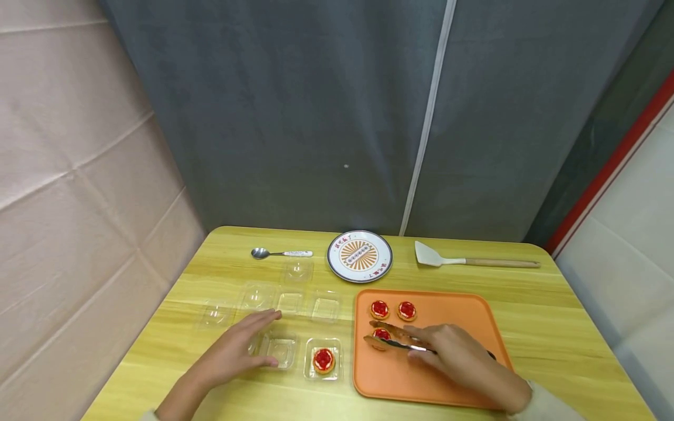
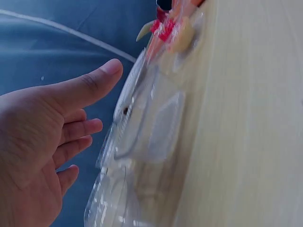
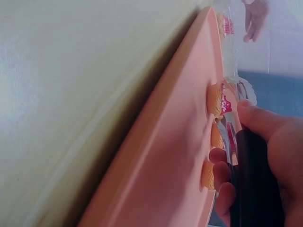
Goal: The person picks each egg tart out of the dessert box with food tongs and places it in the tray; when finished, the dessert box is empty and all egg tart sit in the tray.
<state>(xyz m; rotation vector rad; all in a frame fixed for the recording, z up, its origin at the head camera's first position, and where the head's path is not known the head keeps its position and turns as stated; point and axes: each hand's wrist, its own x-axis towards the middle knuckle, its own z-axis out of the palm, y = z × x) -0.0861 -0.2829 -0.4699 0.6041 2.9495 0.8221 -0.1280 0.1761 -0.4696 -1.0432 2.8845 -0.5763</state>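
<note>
My right hand grips black-handled tongs above the orange tray. The tongs' tips lie on either side of a red-topped tart; whether they press it I cannot tell. Two more such tarts sit behind it on the tray, one at left and one at right. My left hand hovers with fingers extended and thumb apart beside a clear plastic box, holding nothing. Between that box and the tray, another clear box contains a red-topped tart.
Several clear plastic boxes and lids, among them one box, lie behind my left hand. Along the back are a spoon, a patterned plate and a white spatula with a wooden handle. A grey curtain hangs beyond the table.
</note>
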